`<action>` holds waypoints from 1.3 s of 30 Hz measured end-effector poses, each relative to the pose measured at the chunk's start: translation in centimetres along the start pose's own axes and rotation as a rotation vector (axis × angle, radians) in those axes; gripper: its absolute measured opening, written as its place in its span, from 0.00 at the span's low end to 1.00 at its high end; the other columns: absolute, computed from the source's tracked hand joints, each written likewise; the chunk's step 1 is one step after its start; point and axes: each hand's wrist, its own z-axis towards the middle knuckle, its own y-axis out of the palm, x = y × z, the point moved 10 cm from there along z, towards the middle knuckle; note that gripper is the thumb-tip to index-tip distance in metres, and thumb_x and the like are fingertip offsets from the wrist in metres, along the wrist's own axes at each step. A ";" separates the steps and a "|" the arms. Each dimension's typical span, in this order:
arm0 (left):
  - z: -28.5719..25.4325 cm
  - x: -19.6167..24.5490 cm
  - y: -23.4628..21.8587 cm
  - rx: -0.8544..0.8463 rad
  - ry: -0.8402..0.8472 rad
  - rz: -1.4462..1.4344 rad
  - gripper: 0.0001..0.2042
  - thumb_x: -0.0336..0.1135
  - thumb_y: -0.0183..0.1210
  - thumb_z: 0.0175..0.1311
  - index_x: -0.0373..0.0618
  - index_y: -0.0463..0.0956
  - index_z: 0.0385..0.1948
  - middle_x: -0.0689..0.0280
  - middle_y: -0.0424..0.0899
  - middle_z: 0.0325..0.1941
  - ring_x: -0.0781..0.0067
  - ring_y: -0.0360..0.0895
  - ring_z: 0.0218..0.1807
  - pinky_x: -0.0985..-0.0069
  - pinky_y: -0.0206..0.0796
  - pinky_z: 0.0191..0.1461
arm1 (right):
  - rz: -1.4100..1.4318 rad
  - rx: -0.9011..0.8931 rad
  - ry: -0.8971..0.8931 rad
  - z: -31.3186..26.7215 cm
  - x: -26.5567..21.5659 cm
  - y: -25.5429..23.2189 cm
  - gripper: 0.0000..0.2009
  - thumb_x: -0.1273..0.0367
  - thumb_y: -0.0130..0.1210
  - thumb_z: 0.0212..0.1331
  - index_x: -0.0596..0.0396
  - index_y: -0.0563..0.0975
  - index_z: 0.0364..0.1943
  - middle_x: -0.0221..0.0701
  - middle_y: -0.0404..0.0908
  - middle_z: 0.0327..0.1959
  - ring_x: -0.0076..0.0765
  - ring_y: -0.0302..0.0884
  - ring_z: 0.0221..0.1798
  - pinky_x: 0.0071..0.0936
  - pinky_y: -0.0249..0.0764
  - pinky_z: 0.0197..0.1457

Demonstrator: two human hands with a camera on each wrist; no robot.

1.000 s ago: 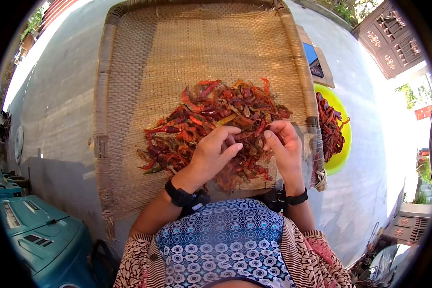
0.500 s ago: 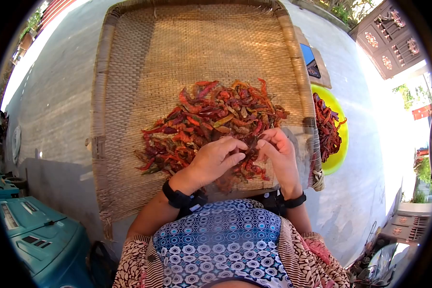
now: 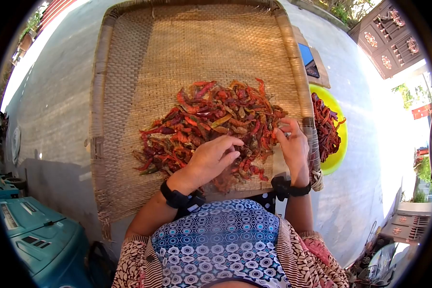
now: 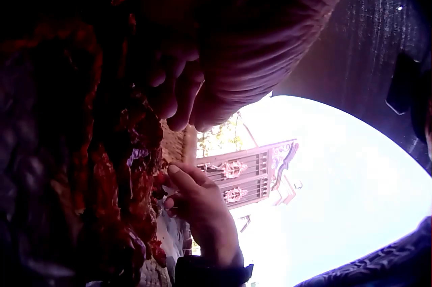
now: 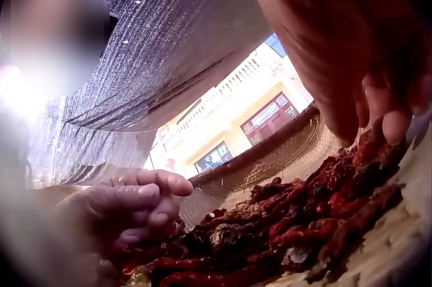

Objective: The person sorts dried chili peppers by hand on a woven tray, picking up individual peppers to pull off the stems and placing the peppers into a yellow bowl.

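Dried red chili peppers (image 3: 216,110), some brownish or yellowish, lie heaped on a woven tray (image 3: 216,43). Over the near middle of the heap is my left hand (image 3: 211,158), its fingers loosely bent, the thumb below the index finger. The right wrist view shows no pepper between that left hand's (image 5: 138,206) fingers. My right hand (image 3: 294,146) is at the heap's right edge, thumb and index fingertips right at a red pepper. From the left wrist view, the right hand's (image 4: 202,206) thumb and finger stand a little apart beside the peppers.
A yellow-green basin (image 3: 339,153) of darker red chilies stands on the floor right of the tray. Behind it, a phone-like device (image 3: 308,60) lies on a board (image 3: 321,74). Teal bins (image 3: 43,240) stand at the lower left.
My right hand first came in toward the left hand, then moved right to the heap's edge. The left hand shifted slightly and stays over the peppers.
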 end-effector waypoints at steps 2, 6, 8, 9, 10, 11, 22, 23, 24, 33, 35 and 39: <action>0.0 0.0 0.0 -0.004 0.006 -0.001 0.12 0.32 0.57 0.68 0.43 0.74 0.51 0.62 0.80 0.45 0.70 0.79 0.40 0.73 0.72 0.44 | -0.046 -0.004 -0.030 0.1 -0.4 0.5 0.20 0.63 0.64 0.54 0.45 0.75 0.51 0.26 0.79 0.33 0.25 0.76 0.33 0.27 0.71 0.36; 0.0 -0.1 -0.1 0.015 0.054 0.002 0.13 0.31 0.58 0.67 0.43 0.74 0.51 0.62 0.80 0.45 0.70 0.79 0.39 0.74 0.73 0.42 | 0.359 -0.019 0.025 0.3 0.1 0.8 0.16 0.68 0.63 0.57 0.49 0.76 0.49 0.24 0.79 0.33 0.21 0.76 0.32 0.21 0.71 0.34; -0.1 0.1 -0.1 0.042 0.090 -0.004 0.13 0.31 0.59 0.66 0.43 0.74 0.51 0.62 0.80 0.43 0.70 0.79 0.38 0.74 0.72 0.41 | 0.645 -0.113 0.083 -0.2 -0.3 1.7 0.13 0.71 0.62 0.58 0.51 0.76 0.47 0.23 0.78 0.33 0.19 0.76 0.32 0.18 0.71 0.34; -0.1 0.2 -0.1 0.056 0.112 -0.010 0.13 0.32 0.60 0.66 0.43 0.74 0.51 0.62 0.80 0.42 0.70 0.79 0.37 0.74 0.72 0.40 | 0.773 -0.197 0.101 -0.9 -1.0 2.2 0.11 0.72 0.61 0.59 0.52 0.76 0.46 0.23 0.78 0.33 0.18 0.76 0.31 0.16 0.71 0.33; -0.1 0.4 -0.2 0.070 0.134 -0.015 0.13 0.32 0.60 0.65 0.44 0.74 0.51 0.63 0.80 0.41 0.70 0.79 0.37 0.74 0.72 0.39 | 0.901 -0.281 0.118 -1.7 -2.0 2.7 0.10 0.74 0.61 0.60 0.53 0.75 0.44 0.23 0.78 0.33 0.17 0.75 0.31 0.14 0.71 0.33; 0.0 0.2 -0.1 0.040 0.083 -0.016 0.13 0.32 0.60 0.65 0.43 0.75 0.49 0.63 0.80 0.39 0.70 0.79 0.37 0.74 0.71 0.38 | 0.897 -0.363 0.109 -2.6 -3.4 3.5 0.07 0.72 0.59 0.62 0.55 0.75 0.42 0.23 0.78 0.34 0.16 0.75 0.31 0.14 0.71 0.34; 0.1 -0.3 0.4 -0.065 0.088 -0.041 0.07 0.33 0.61 0.65 0.42 0.76 0.39 0.65 0.77 0.30 0.73 0.76 0.32 0.73 0.69 0.36 | 1.009 -0.600 0.047 -6.1 -8.2 6.7 0.07 0.70 0.58 0.64 0.54 0.74 0.41 0.24 0.78 0.35 0.15 0.72 0.29 0.15 0.69 0.34; 0.1 0.1 0.4 -0.048 0.106 -0.063 0.08 0.33 0.61 0.65 0.42 0.76 0.40 0.66 0.78 0.30 0.74 0.76 0.32 0.74 0.69 0.35 | 1.010 -0.623 0.065 -6.2 -8.0 6.6 0.06 0.70 0.58 0.64 0.54 0.74 0.41 0.24 0.78 0.34 0.15 0.72 0.29 0.15 0.68 0.33; 0.0 0.6 0.4 -0.033 0.124 -0.086 0.08 0.33 0.61 0.65 0.42 0.76 0.42 0.66 0.78 0.30 0.75 0.76 0.32 0.75 0.69 0.35 | 1.021 -0.602 0.052 -6.0 -7.8 6.1 0.06 0.70 0.58 0.64 0.54 0.74 0.41 0.25 0.78 0.34 0.16 0.72 0.29 0.15 0.68 0.33; -0.1 -0.2 0.4 -0.024 0.046 -0.049 0.12 0.32 0.60 0.66 0.42 0.74 0.49 0.66 0.79 0.32 0.78 0.76 0.31 0.78 0.70 0.34 | 1.607 0.050 0.173 1.4 1.9 -3.3 0.09 0.68 0.54 0.68 0.55 0.75 0.47 0.30 0.82 0.38 0.20 0.74 0.30 0.19 0.72 0.35; 0.0 -0.3 0.4 -0.027 0.037 -0.053 0.12 0.32 0.59 0.66 0.42 0.74 0.49 0.66 0.79 0.32 0.78 0.76 0.32 0.77 0.70 0.35 | 1.404 -0.009 0.156 1.2 0.1 -2.7 0.10 0.67 0.55 0.67 0.56 0.75 0.47 0.30 0.82 0.41 0.19 0.74 0.32 0.20 0.72 0.35; 0.0 -0.5 0.3 -0.023 -0.001 -0.081 0.12 0.34 0.59 0.66 0.44 0.74 0.48 0.62 0.81 0.34 0.69 0.80 0.35 0.72 0.72 0.38 | 0.704 -0.330 -0.015 0.2 -5.6 2.5 0.11 0.67 0.56 0.65 0.56 0.75 0.48 0.31 0.81 0.45 0.24 0.76 0.34 0.23 0.73 0.39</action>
